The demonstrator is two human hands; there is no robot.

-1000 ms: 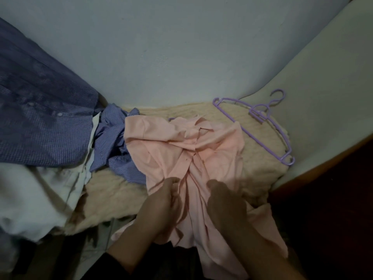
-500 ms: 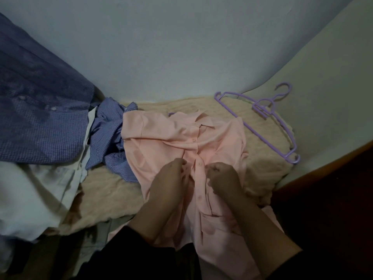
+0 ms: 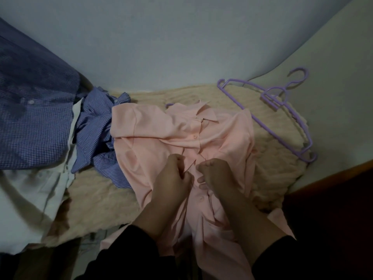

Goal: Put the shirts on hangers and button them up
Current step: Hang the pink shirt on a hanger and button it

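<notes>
We're pinching pink shirt (image 3: 153, 142) placket w/ both hands, L hand (image 3: 173, 176) & R hand (image 3: 217, 174) fingers curled on fabric

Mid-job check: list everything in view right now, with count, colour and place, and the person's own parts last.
pink shirt: 1, pale pink, centre, lying on the blanket, collar away from the person.
striped shirt: 1, blue and white, crumpled, touching the pink shirt's left edge.
checked shirt: 1, dark blue, far left.
white garment: 1, white, lower left, partly under the checked shirt.
hangers: at least 2 stacked, purple, right of the pink shirt on the blanket edge; a purple tip also shows behind the pink collar.
blanket: 1, beige, under the shirts.
wall: pale grey, behind.
left hand: pinches the pink shirt's front opening.
right hand: grips the opposite edge.
</notes>
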